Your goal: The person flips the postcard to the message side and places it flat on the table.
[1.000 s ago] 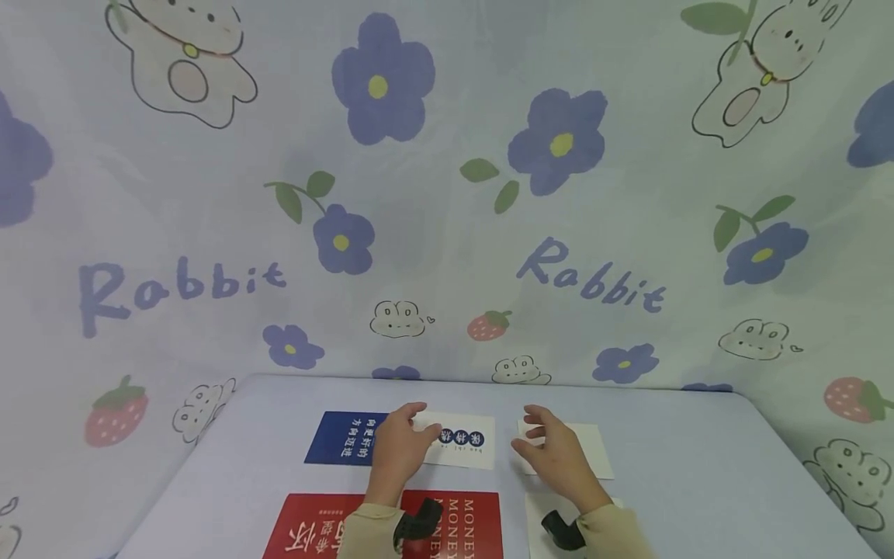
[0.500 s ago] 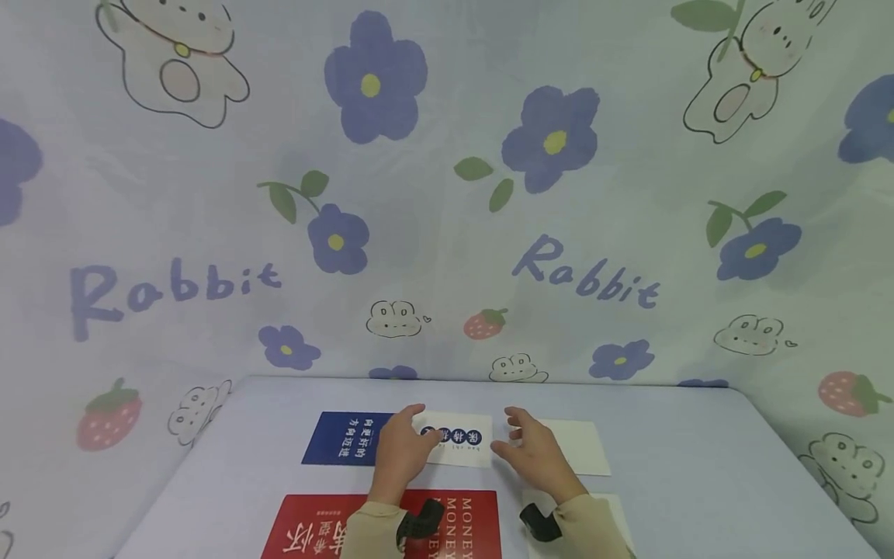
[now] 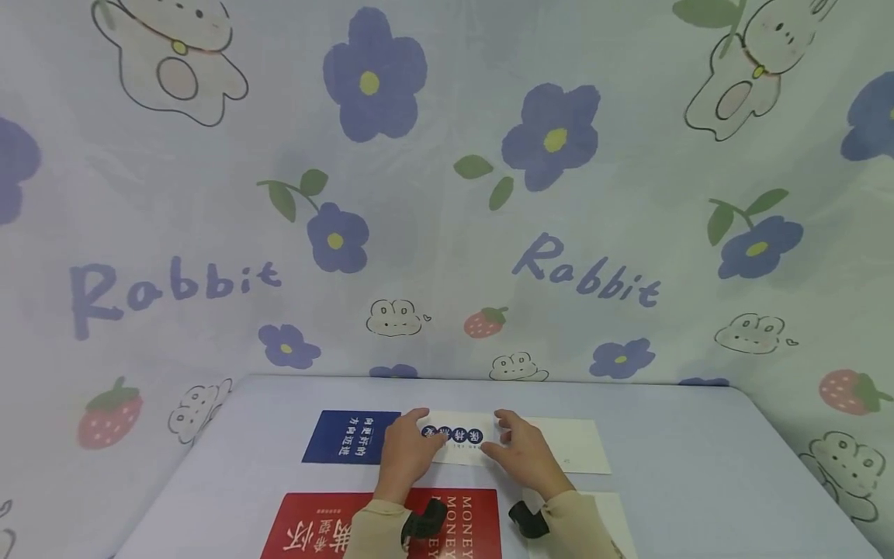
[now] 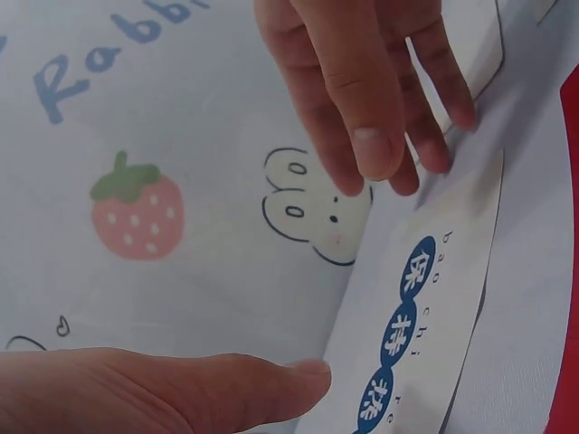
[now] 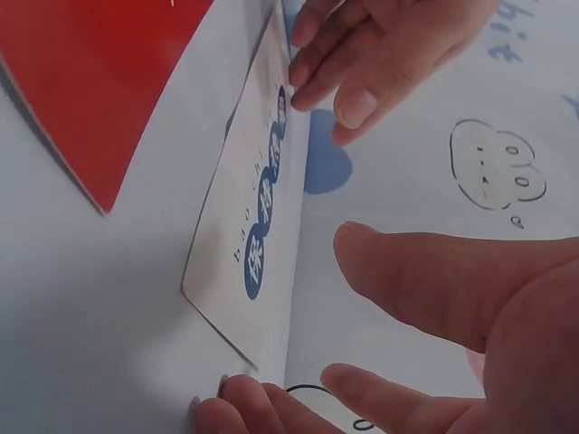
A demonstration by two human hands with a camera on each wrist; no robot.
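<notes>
A white card with a row of blue circles and white characters (image 3: pixel 457 456) lies at the back middle of the table. At its left end is my left hand (image 3: pixel 405 454), thumb and fingers spread apart over the card. My right hand (image 3: pixel 528 454) is by the card's right end, thumb apart from its loosely bent fingers. In the right wrist view the right fingertips (image 5: pixel 244 398) are low by the near corner of the card (image 5: pixel 226 262). Neither hand grips anything. The left wrist view shows the card's printed face (image 4: pixel 452 298) between the hands.
Left of the white card lies a blue card with white characters (image 3: pixel 331 439). A plain cream card (image 3: pixel 580 446) lies to the right, partly behind the right hand. Nearer are a red sheet (image 3: pixel 307 512) and another pale card (image 3: pixel 611 528). A rabbit-print curtain (image 3: pixel 433 194) hangs behind the table.
My right hand has moved left from the plain cream card to the right end of the printed white card. My left hand has shifted slightly to the right. The cards lie in place.
</notes>
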